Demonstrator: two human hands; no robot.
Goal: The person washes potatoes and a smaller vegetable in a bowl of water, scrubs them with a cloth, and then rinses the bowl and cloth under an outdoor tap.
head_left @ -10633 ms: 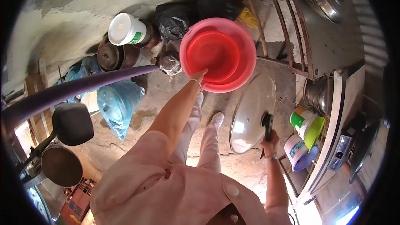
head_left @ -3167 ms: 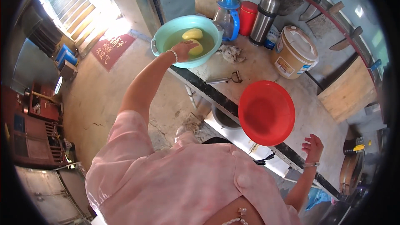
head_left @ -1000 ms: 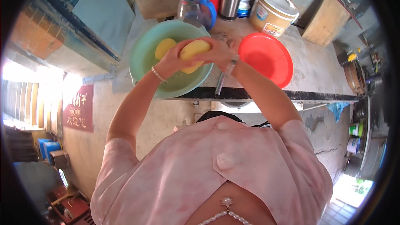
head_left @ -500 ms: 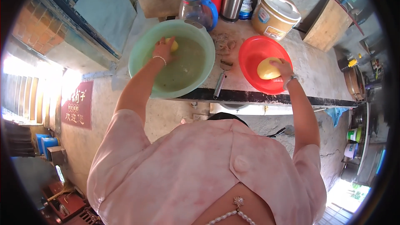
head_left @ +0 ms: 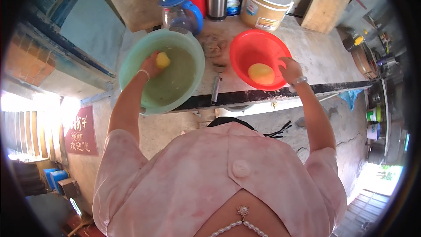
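right hand: had parted rightward from the pale lump since the earlier frame; grip open
pale lump: lay near side in red basin
left hand: grip closed on yellow lump in green basin
peeler: lay between basins on bench

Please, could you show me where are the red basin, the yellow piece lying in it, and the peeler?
Red basin (head_left: 255, 49), head view: bare inner wall.
Yellow piece (head_left: 262, 74), head view: middle of its visible surface.
Peeler (head_left: 216, 89), head view: its handle.
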